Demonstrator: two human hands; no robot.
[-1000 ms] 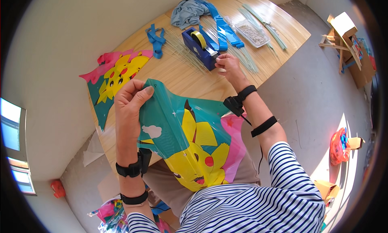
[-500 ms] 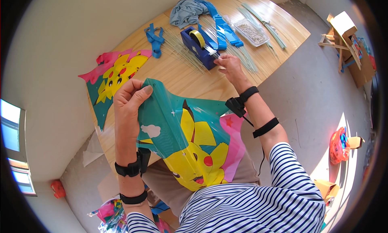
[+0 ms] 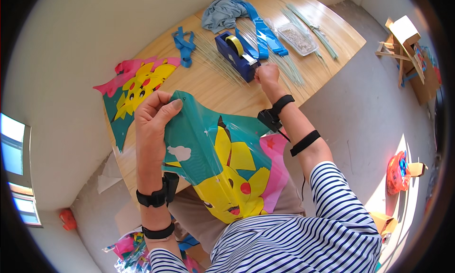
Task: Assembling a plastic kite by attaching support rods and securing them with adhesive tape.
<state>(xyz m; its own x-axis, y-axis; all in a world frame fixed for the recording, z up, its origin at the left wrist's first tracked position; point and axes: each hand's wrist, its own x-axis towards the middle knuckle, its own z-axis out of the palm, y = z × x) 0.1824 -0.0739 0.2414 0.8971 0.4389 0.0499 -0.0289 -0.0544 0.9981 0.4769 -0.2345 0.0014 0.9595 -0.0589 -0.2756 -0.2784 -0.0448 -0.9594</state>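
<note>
My left hand (image 3: 157, 113) pinches the upper corner of a thin plastic kite sail (image 3: 194, 131), green and pink with a yellow cartoon animal. The sail hangs folded over my lap, its right tip spread toward my right forearm. My right hand (image 3: 268, 75) is closed at the cutter end of a dark blue tape dispenser (image 3: 229, 58). Whatever those fingers pinch is hidden. A roll of yellowish tape (image 3: 234, 44) sits in the dispenser. At the table's left lies a second kite sail (image 3: 142, 83) with the same print.
Around the dispenser on the wooden table (image 3: 199, 90) lie thin pale rods (image 3: 208, 57), blue strips (image 3: 185, 45), a grey-blue cloth (image 3: 222, 14) and a clear box (image 3: 297, 38) of small parts. A red bag (image 3: 398, 173) and a cardboard box (image 3: 424, 86) stand on the floor at the right.
My right hand has turned downward at the dispenser's cutter, its fingers now curled out of sight, and the forearm has swung slightly left. My left hand still grips the sail's corner.
</note>
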